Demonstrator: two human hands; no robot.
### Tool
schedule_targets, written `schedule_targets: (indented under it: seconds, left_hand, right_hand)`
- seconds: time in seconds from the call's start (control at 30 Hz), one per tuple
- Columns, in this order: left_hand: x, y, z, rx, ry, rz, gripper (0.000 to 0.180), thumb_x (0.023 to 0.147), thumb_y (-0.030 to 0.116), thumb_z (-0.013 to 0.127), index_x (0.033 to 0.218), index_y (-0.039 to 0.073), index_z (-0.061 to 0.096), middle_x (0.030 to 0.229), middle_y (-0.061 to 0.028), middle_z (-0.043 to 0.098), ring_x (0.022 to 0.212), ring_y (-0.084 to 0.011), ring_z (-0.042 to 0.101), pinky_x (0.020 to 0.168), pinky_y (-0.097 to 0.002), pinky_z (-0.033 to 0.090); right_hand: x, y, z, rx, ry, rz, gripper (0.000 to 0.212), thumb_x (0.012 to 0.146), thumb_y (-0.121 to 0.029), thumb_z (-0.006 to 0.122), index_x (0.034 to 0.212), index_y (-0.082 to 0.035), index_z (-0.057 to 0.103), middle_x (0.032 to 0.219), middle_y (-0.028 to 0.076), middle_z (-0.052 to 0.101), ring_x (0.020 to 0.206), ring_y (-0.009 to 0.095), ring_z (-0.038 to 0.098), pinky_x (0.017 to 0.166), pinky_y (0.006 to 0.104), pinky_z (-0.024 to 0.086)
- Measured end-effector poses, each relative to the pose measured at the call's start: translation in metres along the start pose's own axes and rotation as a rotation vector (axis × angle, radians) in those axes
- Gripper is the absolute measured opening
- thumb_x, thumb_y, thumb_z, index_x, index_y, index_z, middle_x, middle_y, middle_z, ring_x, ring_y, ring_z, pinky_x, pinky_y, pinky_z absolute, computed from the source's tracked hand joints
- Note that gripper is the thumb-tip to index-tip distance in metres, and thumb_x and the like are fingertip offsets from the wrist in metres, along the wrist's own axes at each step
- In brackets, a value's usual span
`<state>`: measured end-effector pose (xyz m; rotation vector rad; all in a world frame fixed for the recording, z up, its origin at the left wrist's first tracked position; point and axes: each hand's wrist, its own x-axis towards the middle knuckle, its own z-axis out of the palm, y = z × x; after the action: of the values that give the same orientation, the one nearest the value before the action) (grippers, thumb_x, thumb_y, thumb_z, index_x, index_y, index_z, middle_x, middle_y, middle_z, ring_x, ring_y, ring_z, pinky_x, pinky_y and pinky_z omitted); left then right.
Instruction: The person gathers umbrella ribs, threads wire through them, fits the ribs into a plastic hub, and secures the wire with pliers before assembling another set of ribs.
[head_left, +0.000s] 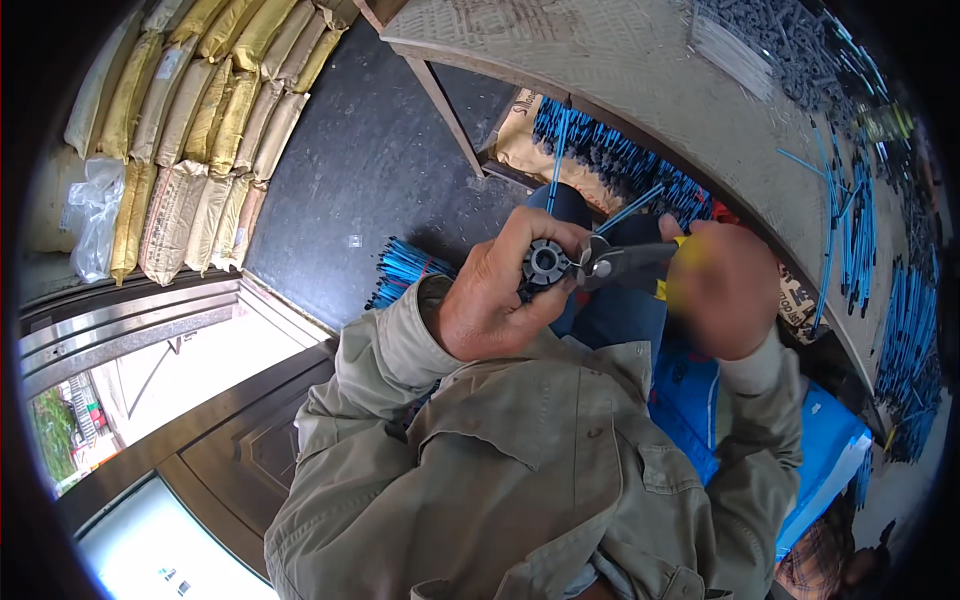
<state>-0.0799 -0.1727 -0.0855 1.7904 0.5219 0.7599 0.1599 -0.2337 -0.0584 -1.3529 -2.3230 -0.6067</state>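
In front of my chest, my left hand (500, 285) is closed around a round dark-grey plastic piece (546, 262) with a ring of holes in its face. Thin blue rods (560, 150) rise above that hand; whether they join the piece is hidden by the fingers. My right hand (728, 290), partly blurred, grips a pair of pliers (640, 264) with yellow handles. The jaws point left and sit at the right side of the round piece, beside my left fingertips. I cannot make out whether the jaws bite on anything.
A worktop (560, 45) curves along the far right, bearing grey plastic parts (770, 50) and loose blue rods (855, 235). More blue rods (640, 165) lie below it. Another bundle of blue rods (405, 272) rests on the floor. Stacked sacks (190, 130) stand far left; a blue sheet (820, 450) is at right.
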Motion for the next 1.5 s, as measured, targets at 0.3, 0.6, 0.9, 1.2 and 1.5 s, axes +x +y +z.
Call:
schedule_targets:
  seconds: [0.3,0.6,0.9,1.2,1.5]
  left_hand:
    - [0.005,0.008,-0.006,-0.009,-0.230,0.036,0.051,0.069,0.003,0.071,0.115,-0.003,0.049,0.098,-0.0106,0.059,0.089,-0.0163,0.057,0.080,-0.0307,0.043]
    - [0.008,-0.011,-0.003,-0.164,-0.224,0.221,0.057,0.056,0.022,0.081,0.104,0.001,0.060,0.090,-0.0076,0.062,0.079,-0.0203,0.057,0.071,-0.0308,0.041]
    - [0.025,-0.013,-0.010,-0.161,-0.387,0.093,0.063,0.053,0.033,0.082,0.101,-0.002,0.060,0.095,-0.0117,0.061,0.084,-0.0225,0.056,0.074,-0.0333,0.042]
    - [0.018,-0.017,-0.011,-0.188,-0.240,0.091,0.058,0.056,0.020,0.081,0.106,0.003,0.059,0.098,-0.0082,0.062,0.081,-0.0199,0.056,0.072,-0.0312,0.042]
    - [0.028,-0.016,-0.012,-0.198,-0.369,0.129,0.053,0.058,0.019,0.081,0.104,0.003,0.059,0.097,-0.0071,0.061,0.082,-0.0189,0.054,0.073,-0.0298,0.041]
  right_hand:
    - [-0.013,0.031,-0.031,1.233,-0.927,0.204,0.041,0.075,-0.032,0.070,0.093,0.000,0.051,0.089,0.014,0.059,0.068,0.025,0.060,0.061,0.0330,0.048]
    - [-0.009,0.003,-0.040,0.892,-0.451,0.135,0.061,0.079,-0.046,0.062,0.113,0.001,0.044,0.091,0.018,0.060,0.067,0.023,0.064,0.058,0.0284,0.052]
    - [-0.023,0.025,-0.014,2.282,-1.497,1.106,0.065,0.073,-0.025,0.071,0.125,-0.002,0.040,0.098,0.019,0.055,0.075,0.031,0.061,0.063,0.0358,0.051]
    - [-0.026,-0.004,-0.035,0.632,-0.401,0.048,0.060,0.085,-0.031,0.057,0.131,0.001,0.034,0.104,0.019,0.057,0.066,0.025,0.062,0.057,0.0301,0.051]
    - [-0.041,0.012,-0.013,1.991,-0.629,0.506,0.045,0.082,-0.020,0.060,0.122,-0.005,0.047,0.103,0.020,0.055,0.074,0.028,0.060,0.060,0.0333,0.049]
